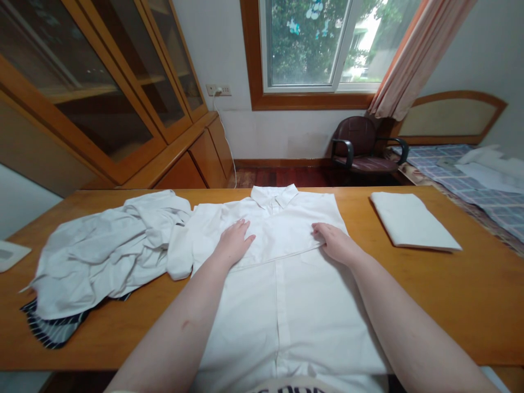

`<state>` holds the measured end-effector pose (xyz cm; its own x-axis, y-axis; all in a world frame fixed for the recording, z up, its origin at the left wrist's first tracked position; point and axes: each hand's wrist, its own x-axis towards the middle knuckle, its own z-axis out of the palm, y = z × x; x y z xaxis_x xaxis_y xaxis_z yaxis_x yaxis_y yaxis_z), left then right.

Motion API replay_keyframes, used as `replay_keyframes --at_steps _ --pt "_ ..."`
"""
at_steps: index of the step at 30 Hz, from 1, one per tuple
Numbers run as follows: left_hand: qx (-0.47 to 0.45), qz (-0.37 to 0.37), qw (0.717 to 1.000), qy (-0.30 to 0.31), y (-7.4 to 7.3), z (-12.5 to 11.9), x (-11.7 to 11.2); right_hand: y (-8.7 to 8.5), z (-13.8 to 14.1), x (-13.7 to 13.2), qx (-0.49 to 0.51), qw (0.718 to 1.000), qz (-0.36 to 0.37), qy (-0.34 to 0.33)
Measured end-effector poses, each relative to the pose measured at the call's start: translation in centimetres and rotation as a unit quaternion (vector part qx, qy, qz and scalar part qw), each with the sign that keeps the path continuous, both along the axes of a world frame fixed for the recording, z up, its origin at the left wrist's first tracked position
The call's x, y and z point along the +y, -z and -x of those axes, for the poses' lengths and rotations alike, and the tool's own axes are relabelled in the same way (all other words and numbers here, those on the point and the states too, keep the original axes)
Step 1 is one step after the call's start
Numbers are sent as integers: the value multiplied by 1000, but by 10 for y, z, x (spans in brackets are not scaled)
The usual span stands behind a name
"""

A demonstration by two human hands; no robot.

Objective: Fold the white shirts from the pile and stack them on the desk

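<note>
A white collared shirt (282,295) lies spread flat on the wooden table (450,295), collar at the far side, with its right sleeve folded across the chest. My left hand (234,241) rests flat on the shirt's chest, fingers stretched out. My right hand (333,240) lies palm down on the folded sleeve near its edge, fingers flat. Neither hand holds anything.
A crumpled heap of white clothes (110,245) over a striped garment (53,327) lies at the left. A folded white garment (411,221) sits at the right. A white object (10,254) sits at the far left edge. Beyond the table stand a chair (360,144), cabinets and a bed.
</note>
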<state>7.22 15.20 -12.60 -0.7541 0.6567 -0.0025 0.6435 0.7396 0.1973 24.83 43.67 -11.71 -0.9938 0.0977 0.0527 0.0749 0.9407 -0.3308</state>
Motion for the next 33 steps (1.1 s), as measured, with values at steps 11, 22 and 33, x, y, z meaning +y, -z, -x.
replay_keyframes --at_steps 11,22,33 --pt "-39 10 999 12 9 -1 1 9 3 -5 -7 974 -175 145" --pt "-100 3 987 128 -8 -10 0 0 -12 6 -61 952 -157 254" --pt "-67 74 992 84 -1 -7 4 3 -23 31 15 947 -120 297"
